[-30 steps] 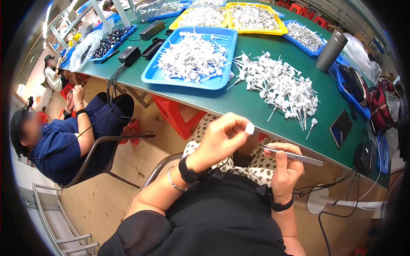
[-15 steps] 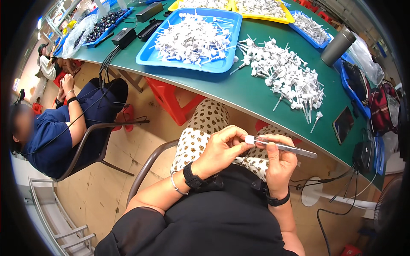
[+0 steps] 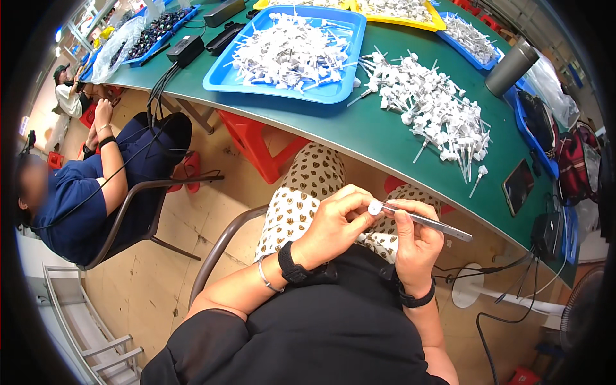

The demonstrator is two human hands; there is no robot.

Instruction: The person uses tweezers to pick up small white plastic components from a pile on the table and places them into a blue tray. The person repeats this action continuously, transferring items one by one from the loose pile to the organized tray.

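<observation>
Over my lap, my left hand (image 3: 339, 221) pinches a small white plastic part (image 3: 375, 207) with a round face between thumb and fingertips. My right hand (image 3: 417, 240) grips metal tweezers (image 3: 439, 226), whose tips point left and meet the white part or lie right beside it; the exact contact is too small to tell. On the table in front lies a loose pile of white parts with thin stems (image 3: 430, 106). More of the same parts (image 3: 292, 54) are heaped in a blue tray (image 3: 221, 82) to its left.
Yellow trays (image 3: 438, 24) and another blue tray (image 3: 494, 63) line the green table's (image 3: 385, 151) far side. A grey bottle (image 3: 511, 68) and a phone (image 3: 517, 187) are at the right. A seated co-worker (image 3: 83, 192) is at my left, near hanging black cables (image 3: 154, 106).
The white part has turned so its round face shows. Both hands, with the tweezers, have shifted very slightly left. The co-worker's hands have moved a little.
</observation>
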